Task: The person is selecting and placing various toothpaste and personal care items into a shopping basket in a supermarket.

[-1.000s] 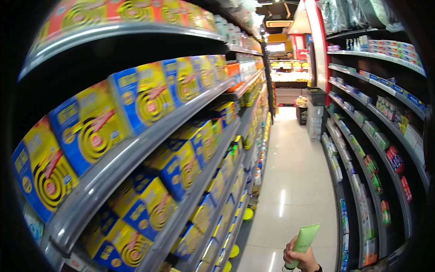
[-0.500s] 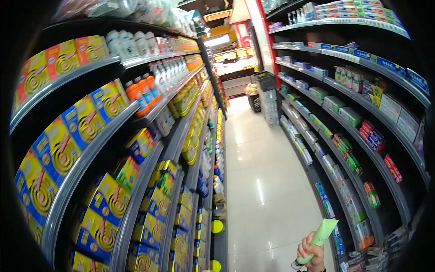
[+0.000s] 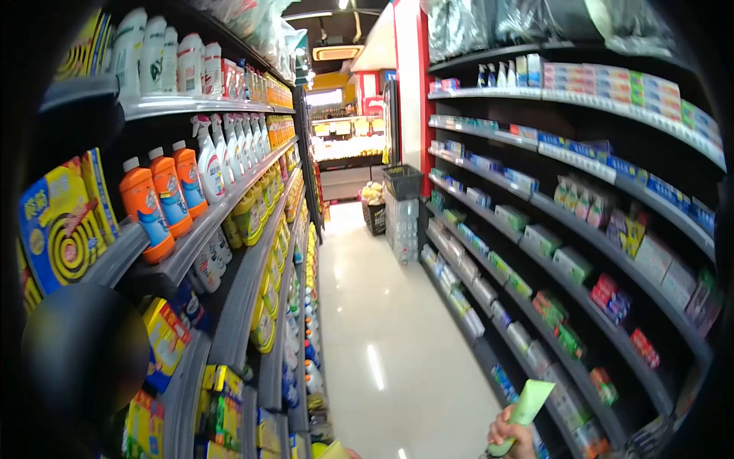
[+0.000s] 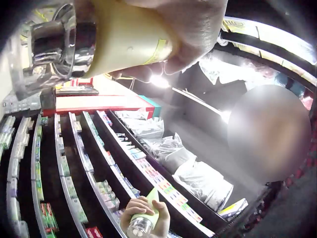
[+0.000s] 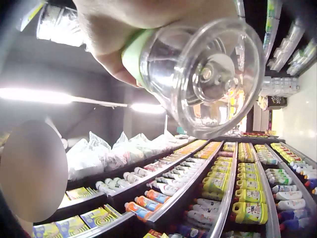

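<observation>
My right hand (image 3: 508, 434) grips a pale green squeeze tube (image 3: 533, 402) low at the right of the head view, its flat end pointing up. The right wrist view shows that tube's clear, wide cap (image 5: 213, 79) close up, with the fingers wrapped round the green body. In the left wrist view, my left hand (image 4: 195, 29) holds a pale yellow squeeze tube (image 4: 129, 37) with a shiny silver and clear cap (image 4: 57, 47). Only a bit of that yellow tube (image 3: 332, 451) shows at the head view's bottom edge.
A tiled aisle (image 3: 359, 306) runs ahead between tall shelves. Orange bottles (image 3: 145, 206), white spray bottles (image 3: 208, 161) and spiral-printed boxes (image 3: 65, 218) line the left. Small cartons (image 3: 589, 80) fill the right shelves. A dark basket (image 3: 403, 181) stands on bottle packs farther on.
The head view has swung right and moved along the aisle, so the spiral-printed boxes slide off left. The yellow tube comes into its bottom edge. The right hand keeps hold of the green tube.
</observation>
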Tool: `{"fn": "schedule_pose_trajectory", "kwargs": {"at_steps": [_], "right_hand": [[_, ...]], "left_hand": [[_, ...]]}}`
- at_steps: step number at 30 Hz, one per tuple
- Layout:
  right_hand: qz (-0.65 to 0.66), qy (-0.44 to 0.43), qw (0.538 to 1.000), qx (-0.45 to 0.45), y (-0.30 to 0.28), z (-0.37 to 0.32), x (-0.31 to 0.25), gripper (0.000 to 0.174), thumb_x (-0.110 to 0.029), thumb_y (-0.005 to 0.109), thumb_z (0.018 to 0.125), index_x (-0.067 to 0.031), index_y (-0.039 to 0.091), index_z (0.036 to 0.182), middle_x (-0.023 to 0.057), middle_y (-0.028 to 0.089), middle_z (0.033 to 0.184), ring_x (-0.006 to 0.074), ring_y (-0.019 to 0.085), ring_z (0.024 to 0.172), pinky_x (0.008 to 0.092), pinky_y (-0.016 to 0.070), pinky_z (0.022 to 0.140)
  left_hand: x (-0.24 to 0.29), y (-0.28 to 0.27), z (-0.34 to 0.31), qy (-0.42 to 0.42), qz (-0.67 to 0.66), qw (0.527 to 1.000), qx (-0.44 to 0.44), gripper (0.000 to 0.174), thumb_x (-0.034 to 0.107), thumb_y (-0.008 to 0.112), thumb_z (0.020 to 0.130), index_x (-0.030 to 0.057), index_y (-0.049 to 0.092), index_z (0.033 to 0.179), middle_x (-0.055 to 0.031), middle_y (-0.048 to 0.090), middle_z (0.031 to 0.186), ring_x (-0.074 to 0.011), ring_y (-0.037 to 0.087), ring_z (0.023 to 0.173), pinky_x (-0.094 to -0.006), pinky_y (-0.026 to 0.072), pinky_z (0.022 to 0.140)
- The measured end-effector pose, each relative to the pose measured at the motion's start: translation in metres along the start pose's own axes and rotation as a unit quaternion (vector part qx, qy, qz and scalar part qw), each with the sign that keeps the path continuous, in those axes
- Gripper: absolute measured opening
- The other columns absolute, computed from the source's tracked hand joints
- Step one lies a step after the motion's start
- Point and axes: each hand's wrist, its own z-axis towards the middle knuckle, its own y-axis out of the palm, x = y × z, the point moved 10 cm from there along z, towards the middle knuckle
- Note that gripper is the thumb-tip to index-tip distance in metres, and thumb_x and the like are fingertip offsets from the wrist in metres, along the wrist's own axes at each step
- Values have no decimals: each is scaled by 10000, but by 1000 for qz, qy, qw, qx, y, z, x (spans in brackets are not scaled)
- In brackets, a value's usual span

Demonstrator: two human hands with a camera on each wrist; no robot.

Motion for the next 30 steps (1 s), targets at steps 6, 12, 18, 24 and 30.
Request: {"fn": "schedule_pose_trajectory", "kwargs": {"at_steps": [6,12,18,24,30], "right_hand": [[-19,65,998,-13,51,131,65,202,-108,561,842,-98,476,1025,7,454,689,115,445,547,216,357,447],[8,168,986,13,77,273,138,165,-111,579,837,-102,499,981,-14,422,629,108,436,527,225,360,446],[32,174,982,-70,100,465,168,235,-27,572,690,-34,465,900,63,463,646,175,470,504,321,426,548],[58,159,984,-46,120,645,135,145,-87,589,824,-64,508,942,15,477,652,127,471,536,247,398,482],[54,141,988,30,72,779,133,184,-31,570,773,-27,480,933,61,484,674,191,516,578,341,444,597]], "left_hand": [[44,-21,127,26,85,994,70,136,173,537,888,39,560,902,-23,548,665,-111,523,557,-226,414,522],[-19,-99,223,27,95,988,120,80,111,520,896,54,531,951,-14,535,708,-102,493,570,-221,403,517],[15,-52,379,-57,-127,975,174,62,107,522,899,61,509,940,-14,508,678,-115,476,551,-228,393,479],[53,-4,595,-1,71,987,141,122,187,564,888,85,503,863,-3,470,640,-94,424,484,-235,351,431],[-16,40,733,-198,14,977,72,134,190,564,893,94,514,814,19,460,635,-74,418,484,-222,347,438]]}}
